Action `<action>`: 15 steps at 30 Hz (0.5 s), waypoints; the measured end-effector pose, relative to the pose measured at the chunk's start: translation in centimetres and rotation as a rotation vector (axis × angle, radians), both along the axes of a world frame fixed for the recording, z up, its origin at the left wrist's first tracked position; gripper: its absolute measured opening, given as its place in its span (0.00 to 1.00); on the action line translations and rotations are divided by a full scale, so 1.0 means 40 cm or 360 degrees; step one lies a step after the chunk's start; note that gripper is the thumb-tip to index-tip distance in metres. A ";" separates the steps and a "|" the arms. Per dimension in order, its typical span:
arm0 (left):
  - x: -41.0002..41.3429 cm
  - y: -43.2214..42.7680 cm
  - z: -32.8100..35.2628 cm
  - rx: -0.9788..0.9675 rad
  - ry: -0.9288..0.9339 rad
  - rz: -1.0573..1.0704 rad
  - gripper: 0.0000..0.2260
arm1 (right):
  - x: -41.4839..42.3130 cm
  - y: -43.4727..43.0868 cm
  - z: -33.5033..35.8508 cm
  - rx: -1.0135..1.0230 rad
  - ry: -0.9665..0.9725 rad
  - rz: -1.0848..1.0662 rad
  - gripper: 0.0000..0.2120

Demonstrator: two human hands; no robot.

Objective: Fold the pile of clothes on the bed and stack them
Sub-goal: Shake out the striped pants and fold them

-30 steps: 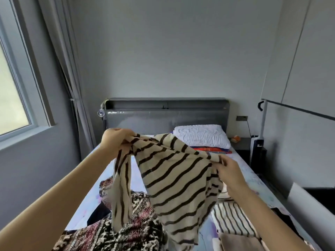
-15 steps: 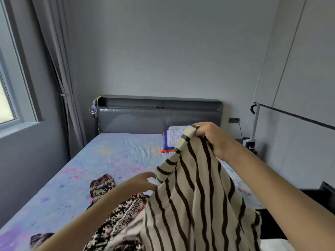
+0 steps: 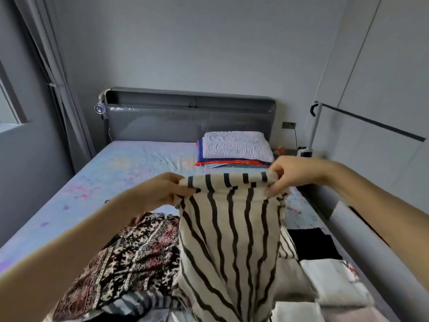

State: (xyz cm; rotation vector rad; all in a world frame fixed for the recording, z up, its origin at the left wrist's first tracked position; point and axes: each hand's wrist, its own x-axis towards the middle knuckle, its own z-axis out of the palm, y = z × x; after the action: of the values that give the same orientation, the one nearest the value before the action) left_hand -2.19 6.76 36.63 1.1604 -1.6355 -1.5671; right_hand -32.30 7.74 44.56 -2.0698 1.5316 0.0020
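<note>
While it hangs above the bed (image 3: 97, 182), the striped garment (image 3: 232, 228) is pinched at its top edge by the left hand (image 3: 166, 190) and the right hand (image 3: 287, 174), fingers curled closed.

left hand (image 3: 162, 190): bare | right hand (image 3: 293, 174): bare | forearms (image 3: 371, 194): bare

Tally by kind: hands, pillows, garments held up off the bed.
Hands: 2 (left hand, right hand)
Pillows: 1 (white pillow)
Garments held up: 1 (striped garment, gripped by both hands)
Total: 4
</note>
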 end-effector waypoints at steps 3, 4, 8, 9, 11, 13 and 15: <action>-0.022 0.016 0.039 0.0018 -0.0128 -0.0048 0.02 | -0.032 0.019 -0.102 0.0104 0.0156 -0.0006 0.14; -0.039 0.026 0.043 0.0027 -0.0184 -0.0048 0.01 | -0.035 0.023 -0.142 0.0090 0.0156 -0.0030 0.14; -0.092 0.042 0.068 0.0036 -0.0179 -0.0023 0.04 | -0.029 0.027 -0.279 -0.0166 -0.0336 -0.0273 0.07; -0.102 0.042 0.077 0.0027 -0.0141 -0.0010 0.04 | -0.025 0.028 -0.307 -0.0118 -0.0601 -0.0372 0.11; -0.111 0.038 0.094 0.0017 -0.0080 0.0038 0.05 | -0.001 0.038 -0.354 0.0012 -0.1033 -0.0540 0.10; -0.112 0.034 0.112 -0.0007 -0.0059 0.0071 0.07 | 0.030 0.037 -0.391 0.0077 -0.1300 -0.0640 0.12; -0.104 0.028 0.123 -0.0015 -0.0033 0.0060 0.09 | 0.072 0.031 -0.428 0.0114 -0.1461 -0.0758 0.09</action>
State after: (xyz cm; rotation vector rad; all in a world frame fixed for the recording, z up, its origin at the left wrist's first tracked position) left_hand -6.35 7.87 41.55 1.1991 -1.6236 -1.5270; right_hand -29.44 8.98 27.43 -1.2732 1.3168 -0.9156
